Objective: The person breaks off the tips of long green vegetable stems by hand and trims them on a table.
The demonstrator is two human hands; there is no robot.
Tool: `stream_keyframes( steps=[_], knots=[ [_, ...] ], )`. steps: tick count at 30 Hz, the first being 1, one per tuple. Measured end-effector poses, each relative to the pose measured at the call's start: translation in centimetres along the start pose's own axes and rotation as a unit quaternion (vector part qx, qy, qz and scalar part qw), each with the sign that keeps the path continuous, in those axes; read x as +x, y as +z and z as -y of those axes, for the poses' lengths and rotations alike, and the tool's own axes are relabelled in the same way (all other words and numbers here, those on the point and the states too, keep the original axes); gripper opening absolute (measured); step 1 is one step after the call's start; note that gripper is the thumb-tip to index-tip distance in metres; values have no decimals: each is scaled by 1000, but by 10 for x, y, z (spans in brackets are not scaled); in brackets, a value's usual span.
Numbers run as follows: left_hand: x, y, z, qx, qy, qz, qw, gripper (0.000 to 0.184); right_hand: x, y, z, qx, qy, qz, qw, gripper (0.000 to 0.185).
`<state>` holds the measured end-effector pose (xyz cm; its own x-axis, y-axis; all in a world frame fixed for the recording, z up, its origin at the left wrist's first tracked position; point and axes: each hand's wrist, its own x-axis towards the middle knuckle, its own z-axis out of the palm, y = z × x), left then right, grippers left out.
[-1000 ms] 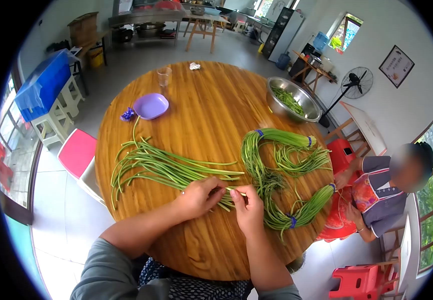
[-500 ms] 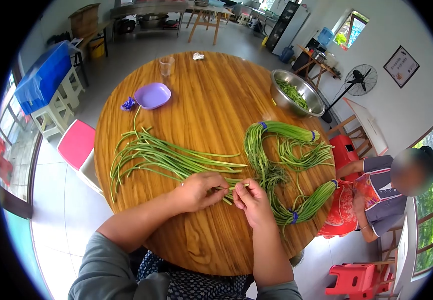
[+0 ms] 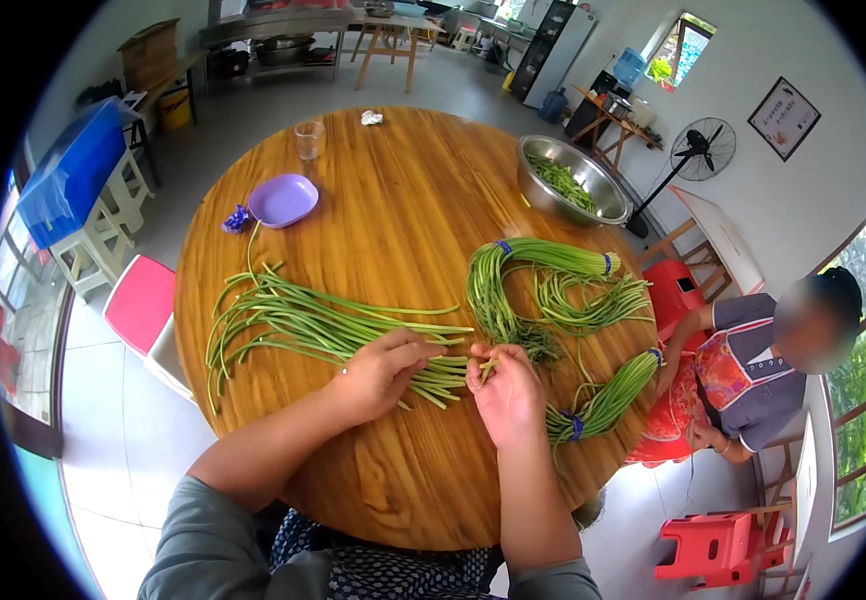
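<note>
Loose garlic scapes lie spread across the left and middle of the round table, their cut ends toward my hands. My left hand is over those cut ends, fingers bent together in a pinch; what is between the fingertips is hidden. Palm up beside it, my right hand has its fingers curled around a short piece of garlic scape. The fingertips of both hands are close together. To the right lie a curved bundle of scapes with blue ties and a second tied bundle.
A steel bowl with cut green pieces stands at the table's far right. A purple dish, blue ties, a clear cup and crumpled white paper are at the far left. Another person sits at right.
My right hand has turned palm up, with the short piece now lower between its fingers. My left hand has opened a little away from it. The whole view has shifted slightly.
</note>
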<state>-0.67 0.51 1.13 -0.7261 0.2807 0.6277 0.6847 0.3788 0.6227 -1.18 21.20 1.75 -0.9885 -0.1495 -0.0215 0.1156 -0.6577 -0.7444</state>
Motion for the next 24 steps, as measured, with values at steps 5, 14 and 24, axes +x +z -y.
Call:
stream_keyframes(
  steps=[5, 14, 24],
  knots=[
    [-9, 3, -4, 36, -92, 9, 995, 32, -2, 2, -6, 38, 127, 25, 991, 12],
    [-13, 6, -2, 8, -55, 52, 997, 27, -6, 8, -31, -335, -1, -12, 942, 22],
    [-16, 14, 7, 5, -12, 44, 999, 16, -4, 1, -25, -251, 44, -9, 967, 17]
  ],
)
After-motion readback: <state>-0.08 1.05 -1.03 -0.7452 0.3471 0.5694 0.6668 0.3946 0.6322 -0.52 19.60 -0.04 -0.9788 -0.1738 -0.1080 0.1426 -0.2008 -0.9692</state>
